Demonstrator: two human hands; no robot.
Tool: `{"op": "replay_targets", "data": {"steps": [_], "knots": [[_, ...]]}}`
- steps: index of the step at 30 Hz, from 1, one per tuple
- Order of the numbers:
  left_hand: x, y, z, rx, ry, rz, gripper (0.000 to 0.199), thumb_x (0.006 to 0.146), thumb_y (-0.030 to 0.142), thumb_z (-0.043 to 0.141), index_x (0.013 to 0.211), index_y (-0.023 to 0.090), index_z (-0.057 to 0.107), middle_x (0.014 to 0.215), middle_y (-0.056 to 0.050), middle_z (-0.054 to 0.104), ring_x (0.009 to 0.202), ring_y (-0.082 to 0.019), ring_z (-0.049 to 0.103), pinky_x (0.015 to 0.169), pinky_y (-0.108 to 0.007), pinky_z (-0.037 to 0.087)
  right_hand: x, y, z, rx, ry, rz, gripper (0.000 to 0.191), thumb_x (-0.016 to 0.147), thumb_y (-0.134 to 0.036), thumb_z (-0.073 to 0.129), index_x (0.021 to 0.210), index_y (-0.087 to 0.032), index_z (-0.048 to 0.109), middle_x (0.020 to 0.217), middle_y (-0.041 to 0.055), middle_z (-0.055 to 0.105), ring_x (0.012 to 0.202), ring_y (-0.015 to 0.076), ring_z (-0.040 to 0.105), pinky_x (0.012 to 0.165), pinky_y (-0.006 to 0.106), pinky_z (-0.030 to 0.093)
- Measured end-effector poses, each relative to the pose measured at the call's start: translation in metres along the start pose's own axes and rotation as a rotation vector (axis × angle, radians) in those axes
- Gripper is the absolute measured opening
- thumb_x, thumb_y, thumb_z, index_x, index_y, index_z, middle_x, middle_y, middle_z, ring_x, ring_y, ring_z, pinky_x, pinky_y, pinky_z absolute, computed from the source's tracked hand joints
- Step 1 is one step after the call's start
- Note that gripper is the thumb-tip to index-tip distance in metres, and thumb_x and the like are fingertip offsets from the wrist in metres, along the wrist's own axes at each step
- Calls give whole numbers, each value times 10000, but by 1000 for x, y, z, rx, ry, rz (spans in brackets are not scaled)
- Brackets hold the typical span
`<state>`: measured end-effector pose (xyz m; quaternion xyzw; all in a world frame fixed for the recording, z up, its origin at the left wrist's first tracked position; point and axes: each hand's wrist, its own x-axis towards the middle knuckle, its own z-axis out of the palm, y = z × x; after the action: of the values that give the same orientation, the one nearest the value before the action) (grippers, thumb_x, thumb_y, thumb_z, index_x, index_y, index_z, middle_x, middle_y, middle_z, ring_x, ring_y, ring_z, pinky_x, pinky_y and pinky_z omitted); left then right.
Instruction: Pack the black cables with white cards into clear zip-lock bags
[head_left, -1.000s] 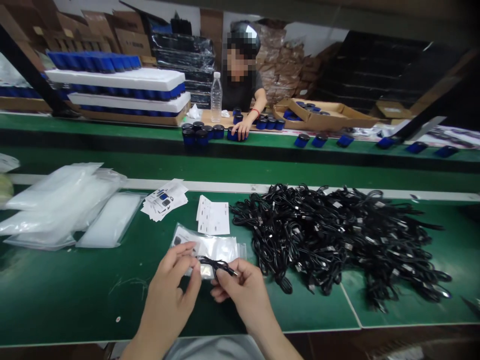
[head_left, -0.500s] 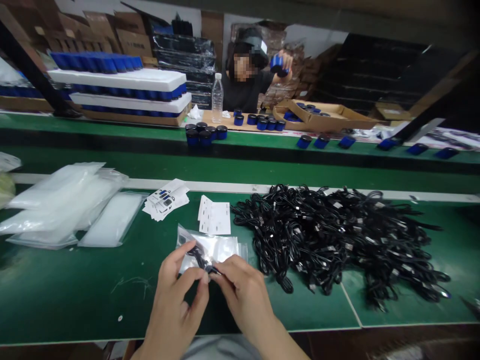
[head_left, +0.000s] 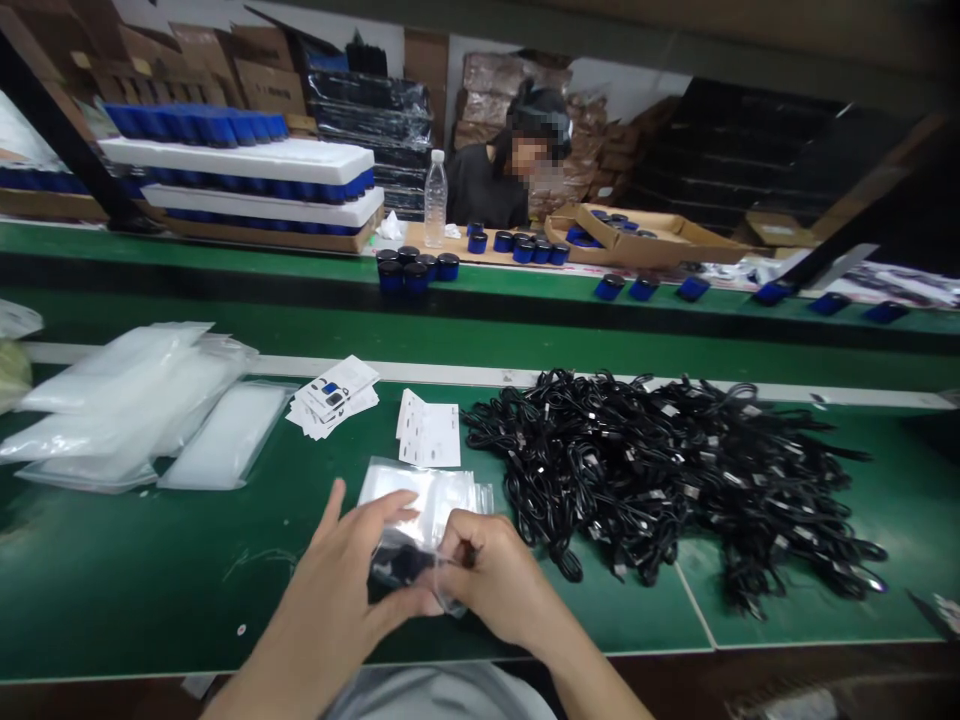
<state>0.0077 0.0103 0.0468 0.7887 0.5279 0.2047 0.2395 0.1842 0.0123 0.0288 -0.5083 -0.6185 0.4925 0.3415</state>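
My left hand (head_left: 352, 565) grips a small clear plastic bag (head_left: 448, 592) between thumb and fingers, near the front edge of the bench. A coiled black cable (head_left: 399, 562) shows dark at the bag, between my hands. My right hand (head_left: 487, 575) is closed at the bag's mouth, with a bit of the black cable between its bent fingers. How much of the cable lies inside the bag is hard to tell. Just beyond my fingers lie more clear bags (head_left: 420, 495) on the green bench.
A heap of black cables (head_left: 630, 470) lies to the right. Folded leaflets (head_left: 431, 432), printed cards (head_left: 334, 395) and stacked white plastic bags (head_left: 127, 400) are to the left. Blue-and-black round units (head_left: 412, 270) stand on the far ledge by a bottle (head_left: 435, 200). A person (head_left: 495, 170) sits opposite.
The coiled black cable has moved from above the bags down to the small bag's mouth. My left hand has spread round the bag. Opposite, the person's raised hand with a blue unit has gone from view.
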Motion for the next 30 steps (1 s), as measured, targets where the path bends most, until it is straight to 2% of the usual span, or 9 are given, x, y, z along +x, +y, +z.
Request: {"op": "replay_targets", "data": {"steps": [2,4,6,8,10,13,17,23,30], "knots": [[6,1,-8,-89,-118,-99,430,710,449,667,1102,297,574,907,-16,698,856,-261,653,766,-409,526,-2,-6,-6,6,-56,-33,165,710,-75,618,588,-173,564,524,-74,480,499,81,413,472,181,306],[9,3,-11,-189,-149,-164,205,762,408,616,931,298,653,794,20,669,709,-185,642,604,-258,514,-4,-11,-11,105,-49,-44,122,801,-135,553,725,-185,633,629,-38,586,584,106,513,555,199,394],[10,4,-8,-289,-58,-196,149,777,391,594,801,267,674,740,25,624,633,-140,605,540,-202,471,-7,-14,-14,241,-19,-31,124,841,-217,543,920,-197,637,812,9,651,726,138,584,663,234,455],[9,5,-4,-389,54,-220,169,767,392,603,739,237,665,697,28,576,580,-116,565,505,-183,442,-9,-13,-15,279,7,-29,210,801,-245,615,1006,-199,611,900,29,648,795,156,595,713,253,470],[8,6,1,-488,97,-235,182,768,393,604,723,222,648,682,35,547,547,-98,531,482,-174,423,-11,-12,-14,194,47,-50,151,765,-222,654,912,-188,635,828,18,641,743,150,584,687,244,461],[7,8,3,-550,52,-209,229,815,402,552,706,216,627,660,35,522,531,-95,502,458,-176,400,-12,-11,-11,100,137,-74,128,824,-229,577,733,-173,648,675,3,622,633,135,553,607,231,429],[6,7,2,-457,18,-167,282,859,405,484,707,220,633,688,16,582,615,-124,548,544,-199,431,-11,-12,-12,107,202,-69,157,822,-248,571,714,-172,656,654,5,634,612,139,556,576,229,420],[3,2,5,-534,100,-338,273,827,456,502,791,217,630,664,19,639,608,-147,602,527,-215,459,-10,-12,-16,27,240,-101,161,826,-229,548,694,-176,623,644,0,617,602,136,551,578,230,419],[0,-2,7,-388,102,-239,283,848,433,488,715,210,600,632,26,598,560,-124,558,498,-202,412,-13,-11,-16,-80,263,-169,198,849,-222,520,662,-175,566,624,-5,563,584,126,514,574,230,389]]}}
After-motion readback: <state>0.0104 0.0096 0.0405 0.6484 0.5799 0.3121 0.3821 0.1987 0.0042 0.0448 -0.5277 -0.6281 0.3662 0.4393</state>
